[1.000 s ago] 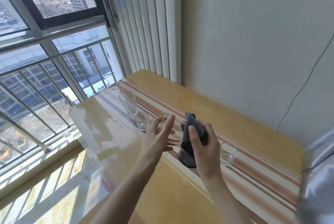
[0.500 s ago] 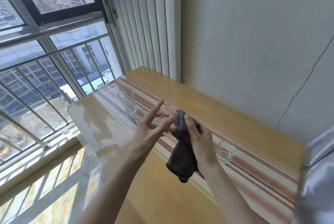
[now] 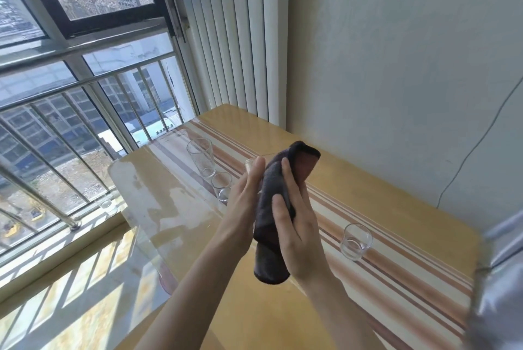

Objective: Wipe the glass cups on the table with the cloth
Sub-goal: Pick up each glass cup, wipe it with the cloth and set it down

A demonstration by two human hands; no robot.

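Both my hands are raised above the wooden table [image 3: 376, 191], palms facing each other. My right hand [image 3: 295, 225] grips a dark purple cloth [image 3: 271, 194], which hangs down between the palms. My left hand [image 3: 244, 199] lies flat, fingers straight, against a clear glass cup [image 3: 250, 165]; only its rim shows by my fingertips, the rest is hidden behind hand and cloth. On the table stand a tall glass [image 3: 200, 155], a small glass [image 3: 222, 186] just in front of it, and a short glass [image 3: 356, 241] at the right.
A striped runner [image 3: 396, 259] lies under a glass sheet whose corner [image 3: 119, 168] overhangs the table toward the window. Another small glass [image 3: 106, 205] sits on the window sill behind a metal railing. Vertical blinds and a wall stand close behind the table. A grey sleeve [image 3: 498, 279] is at the right.
My hands have come together and risen. The cloth, held beside my open left hand before, is now pressed between both palms, with its top fold sticking up above the fingers.
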